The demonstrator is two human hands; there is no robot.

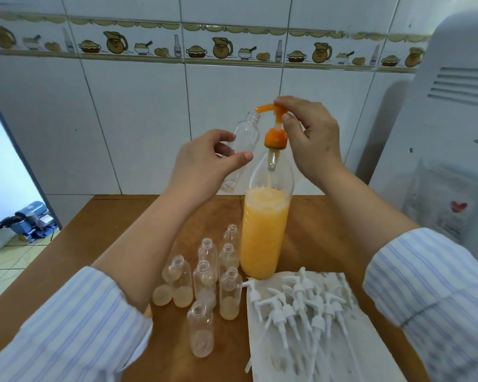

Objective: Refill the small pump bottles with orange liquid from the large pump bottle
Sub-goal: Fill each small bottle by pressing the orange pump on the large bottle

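Note:
A tall clear bottle [264, 230] about two thirds full of orange liquid stands on the wooden table [94, 232]. Its orange pump head [273, 111] is raised, spout pointing left. My right hand [309, 136] pinches the pump head from the right. My left hand [204, 161] holds an empty small clear bottle [246, 133], tilted, with its open neck just under the spout tip. Several small open bottles [204, 279] stand in a cluster in front of the big bottle; some have a little pale liquid at the bottom.
A white cloth [329, 354] at the front right carries several white pump tops [295, 307]. A white appliance [453, 119] stands at the right, beside the tiled wall behind the table. A blue machine [28, 219] sits on the floor at the left.

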